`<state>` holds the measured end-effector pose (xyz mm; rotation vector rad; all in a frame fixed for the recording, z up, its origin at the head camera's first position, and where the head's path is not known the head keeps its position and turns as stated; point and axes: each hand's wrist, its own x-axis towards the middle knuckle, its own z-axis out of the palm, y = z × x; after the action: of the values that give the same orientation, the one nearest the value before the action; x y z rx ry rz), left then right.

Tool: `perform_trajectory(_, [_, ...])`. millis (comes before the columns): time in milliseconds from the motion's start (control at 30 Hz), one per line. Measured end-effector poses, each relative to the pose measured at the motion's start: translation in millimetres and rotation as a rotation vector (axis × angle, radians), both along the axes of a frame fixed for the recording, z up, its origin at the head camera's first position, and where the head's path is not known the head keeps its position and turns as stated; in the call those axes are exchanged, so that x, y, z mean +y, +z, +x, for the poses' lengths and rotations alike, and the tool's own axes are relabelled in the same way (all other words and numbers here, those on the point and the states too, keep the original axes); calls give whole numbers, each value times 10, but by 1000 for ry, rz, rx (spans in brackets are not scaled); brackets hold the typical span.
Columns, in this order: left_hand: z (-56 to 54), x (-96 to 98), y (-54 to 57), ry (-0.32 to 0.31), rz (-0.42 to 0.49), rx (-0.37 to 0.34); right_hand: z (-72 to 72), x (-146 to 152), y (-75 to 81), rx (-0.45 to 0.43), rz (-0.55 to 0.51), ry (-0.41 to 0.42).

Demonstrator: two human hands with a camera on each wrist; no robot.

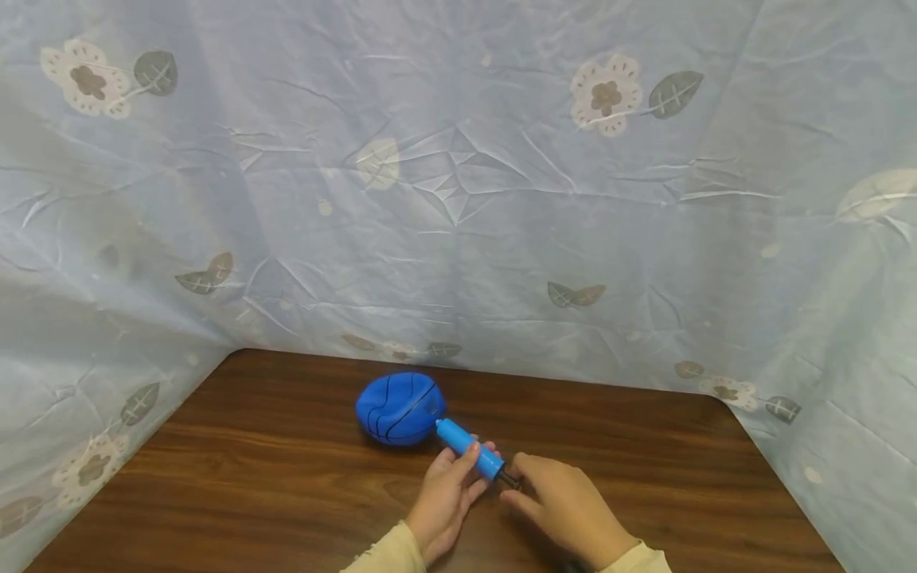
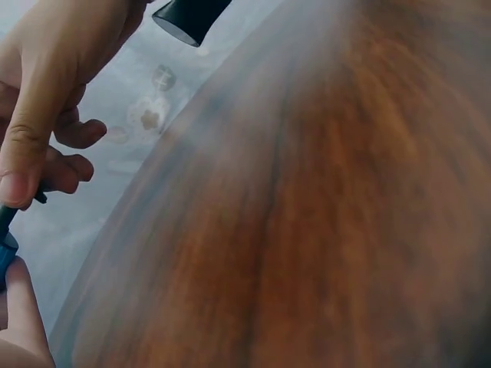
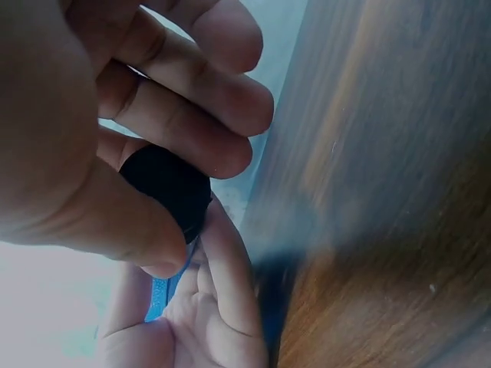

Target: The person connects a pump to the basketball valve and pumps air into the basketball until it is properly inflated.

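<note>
A blue ball (image 1: 397, 410) with black lines, dented and partly deflated, lies on the table. The tip of a light-blue hand pump (image 1: 455, 436) meets its right side. My left hand (image 1: 442, 501) grips the pump's barrel, thumb along the top. At the pump's near end, my right hand (image 1: 566, 500) holds the black handle (image 3: 170, 182) between thumb and fingers. Between barrel and handle a short dark length of rod (image 1: 509, 480) shows in the head view. The left wrist view catches the right thumb over the handle, with the barrel at the left edge.
The brown wooden table (image 1: 251, 461) has rounded far corners. A pale blue-grey cloth (image 1: 458, 263) with flowers and leaves hangs behind it and along both sides. A dark cylindrical object (image 2: 190, 21) shows at the top of the left wrist view, near the right wrist.
</note>
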<state>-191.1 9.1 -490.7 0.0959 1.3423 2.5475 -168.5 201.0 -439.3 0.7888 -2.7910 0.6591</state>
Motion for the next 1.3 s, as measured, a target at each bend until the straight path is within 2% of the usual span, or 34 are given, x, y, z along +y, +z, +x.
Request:
perform_trajectory(133, [-10,-34,-16,29,-2,7,-14,-45,-22,-20,-8,2])
perform_trajectory(600, [-24,-41,-5,40,-27,24,21,-4,-49,-48,37,-7])
perform_trajectory(767, [-55,-68,9,72,-30,39,42,66,-14,-143,66,0])
perform_trajectory(900, [-93,-103,9,68,-31,34,50,143,25,-271,62,14])
perform_trajectory(967, [-113,-115,7,63,-30,29,42,174,37,-293,74,25])
perform_trajectory(1133, [-130,-127,-1,65,-51,25,-2,192,36,-186,131,45])
perform_trajectory(1300, [-90,-71,-19,42,-97,35,-19,171,24,-111,77,43])
